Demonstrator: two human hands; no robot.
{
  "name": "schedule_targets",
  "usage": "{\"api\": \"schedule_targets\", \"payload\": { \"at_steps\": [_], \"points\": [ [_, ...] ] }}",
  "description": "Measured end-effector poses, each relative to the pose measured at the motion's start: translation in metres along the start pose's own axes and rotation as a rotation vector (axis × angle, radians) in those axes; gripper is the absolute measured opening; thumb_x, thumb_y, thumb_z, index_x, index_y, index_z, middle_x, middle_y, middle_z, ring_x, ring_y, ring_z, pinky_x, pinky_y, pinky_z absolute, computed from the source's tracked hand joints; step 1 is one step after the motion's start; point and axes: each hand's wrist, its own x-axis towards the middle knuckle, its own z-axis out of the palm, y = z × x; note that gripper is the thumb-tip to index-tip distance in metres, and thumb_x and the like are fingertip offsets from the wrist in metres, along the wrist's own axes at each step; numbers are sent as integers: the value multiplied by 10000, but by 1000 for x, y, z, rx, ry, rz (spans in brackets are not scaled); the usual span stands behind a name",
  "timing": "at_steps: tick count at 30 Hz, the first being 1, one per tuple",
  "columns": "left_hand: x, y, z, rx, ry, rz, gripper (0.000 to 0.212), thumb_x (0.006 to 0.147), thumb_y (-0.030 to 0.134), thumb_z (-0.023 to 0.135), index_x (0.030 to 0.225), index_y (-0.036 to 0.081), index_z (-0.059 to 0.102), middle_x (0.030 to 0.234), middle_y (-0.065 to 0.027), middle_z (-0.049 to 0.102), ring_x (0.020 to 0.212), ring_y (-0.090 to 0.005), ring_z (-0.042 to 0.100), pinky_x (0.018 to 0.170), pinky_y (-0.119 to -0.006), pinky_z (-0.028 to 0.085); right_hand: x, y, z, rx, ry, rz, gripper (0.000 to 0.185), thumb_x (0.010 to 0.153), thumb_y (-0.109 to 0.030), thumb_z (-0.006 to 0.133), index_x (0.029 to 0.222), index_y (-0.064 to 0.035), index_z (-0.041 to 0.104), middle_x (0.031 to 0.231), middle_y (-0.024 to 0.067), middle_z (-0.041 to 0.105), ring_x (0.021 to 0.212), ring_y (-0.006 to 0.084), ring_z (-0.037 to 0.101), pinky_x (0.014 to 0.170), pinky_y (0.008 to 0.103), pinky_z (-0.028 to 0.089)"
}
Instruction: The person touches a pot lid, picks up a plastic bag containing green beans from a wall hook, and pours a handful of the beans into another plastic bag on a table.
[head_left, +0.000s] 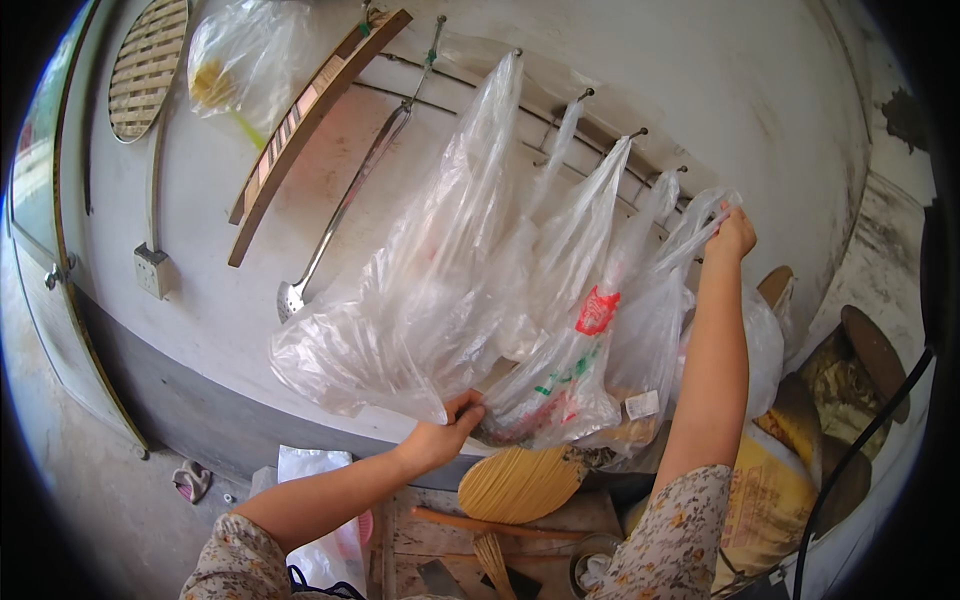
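Several clear plastic bags hang in a row from nails on the white wall. My left hand (446, 431) pinches the lower edge of the large, crumpled plastic bag (390, 322) at the row's left. Beside those fingers hangs a plastic bag with red and green print (574, 375); its lower part bulges with contents I cannot make out. Higher up on the right, my right hand (733, 234) grips the gathered top of another clear plastic bag (679, 244). Whether that bag still hangs on a nail cannot be seen.
A perforated metal skimmer (292, 300) and a curved wooden frame (319, 135) hang left of the bags. Below are a wooden surface (427, 536), a round woven lid (521, 484) and a straw brush (491, 562). Yellow sacks (772, 502) and a black cable (847, 450) are at right.
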Motion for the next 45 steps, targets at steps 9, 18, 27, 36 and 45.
{"api": "schedule_targets", "payload": {
  "at_steps": [9, 18, 27, 36, 45],
  "points": [
    [1, -6, 4, -24, -30, -54, 143, 895, 152, 495, 951, 24, 528, 762, 12, 490, 730, -70, 413, 669, -219, 380, 24, 14, 4, -847, 44, -187, 179, 782, -143, 525, 859, -10, 617, 878, 132, 643, 752, 258, 612, 699, 334, 480],
    [3, -9, 7, 6, 4, -12, 157, 893, 157, 495, 950, 16, 534, 749, -12, 506, 717, -92, 435, 661, -240, 391, -78, -6, -29, -1184, -82, -773, 100, 770, -96, 539, 834, -42, 594, 893, 101, 592, 852, 304, 571, 750, 371, 460],
    [2, -8, 8, -102, 46, -31, 166, 900, 168, 485, 947, 15, 531, 746, 16, 484, 705, -73, 410, 649, -223, 371, -83, 7, 23, -663, -445, -318, 184, 805, -185, 581, 811, -2, 594, 651, 76, 570, 587, 184, 548, 594, 299, 429],
    [-12, 6, -9, -791, -17, -250, 139, 862, 175, 527, 912, 47, 546, 812, -3, 557, 768, -101, 511, 710, -246, 414, -79, -9, 26, -395, -327, -42, 189, 796, -159, 595, 891, 4, 580, 718, 37, 563, 536, 113, 502, 497, 240, 404],
    [-7, 23, -32, -1012, 103, -434, 218, 842, 206, 557, 978, 35, 556, 885, -39, 584, 821, -156, 550, 741, -293, 448, -84, 4, 22, -770, -289, -605, 242, 771, -245, 612, 906, -45, 592, 799, 71, 615, 655, 218, 571, 623, 352, 446]
  ]
}}
